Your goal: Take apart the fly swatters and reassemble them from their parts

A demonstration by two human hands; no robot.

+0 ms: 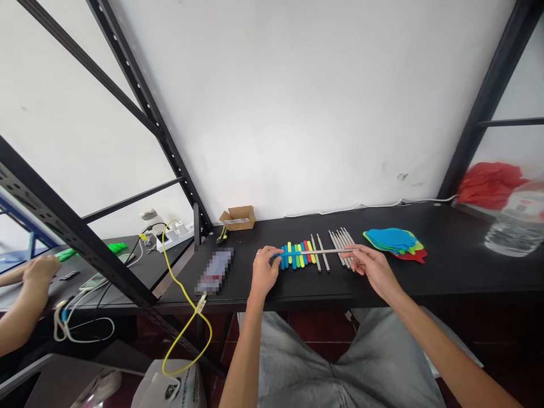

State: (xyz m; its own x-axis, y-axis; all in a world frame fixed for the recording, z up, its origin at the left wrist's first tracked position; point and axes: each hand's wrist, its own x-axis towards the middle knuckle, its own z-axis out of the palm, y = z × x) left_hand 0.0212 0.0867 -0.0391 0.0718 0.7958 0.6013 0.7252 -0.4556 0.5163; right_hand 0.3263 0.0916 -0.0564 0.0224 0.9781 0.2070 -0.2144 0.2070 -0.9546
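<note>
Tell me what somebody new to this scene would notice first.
Probably the row of bright strips in blue, green, yellow and red on the black table, with a blue-ended grey rod held across it between the left hand and right hand. Next might come the stack of blue, green and red sheets to the right, then the yellow cable looping off the table's left side.

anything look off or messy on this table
Nothing looks obviously spilled or damaged. The yellow cable is the untidy part: it dangles in a loose loop below the front edge of the black table, near the phone, and might snag. The rod between the left hand and right hand looks straight.
</note>
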